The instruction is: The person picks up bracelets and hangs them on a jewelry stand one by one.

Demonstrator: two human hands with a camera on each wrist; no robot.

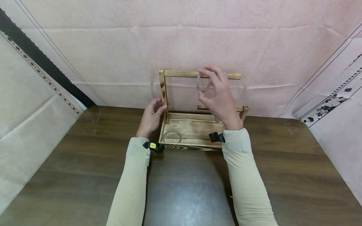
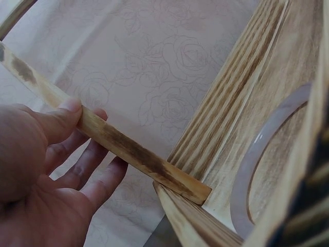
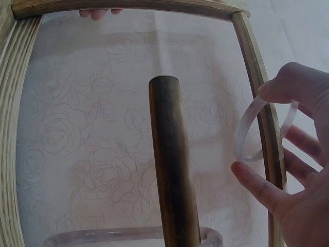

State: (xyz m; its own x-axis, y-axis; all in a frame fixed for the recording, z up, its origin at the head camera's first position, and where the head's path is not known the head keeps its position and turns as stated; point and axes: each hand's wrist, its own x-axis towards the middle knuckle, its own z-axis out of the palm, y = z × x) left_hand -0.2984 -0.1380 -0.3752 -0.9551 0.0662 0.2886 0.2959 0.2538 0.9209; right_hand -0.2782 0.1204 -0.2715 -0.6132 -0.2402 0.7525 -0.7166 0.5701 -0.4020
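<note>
A wooden display stand has a shallow tray (image 1: 195, 128), an upright (image 1: 163, 94), an upper rod (image 1: 181, 73) and a shorter lower rod (image 3: 172, 159). My left hand (image 1: 150, 117) holds the upright, thumb on one side and fingers behind, as the left wrist view shows. With thumb and fingers, my right hand (image 1: 223, 99) pinches a pale translucent bangle (image 3: 247, 128), which encircles the upper rod. Another bangle (image 3: 108, 235) hangs around the lower rod, mostly hidden by my right hand in the head view. A further bangle (image 2: 244, 180) lies in the tray's left end.
The stand rests near the back edge of a dark wooden table (image 1: 85, 169). Right behind it hangs a pale pink patterned cloth (image 1: 181, 47). White cloths with dark borders flank the table. The upper rod's right end is free, without an upright.
</note>
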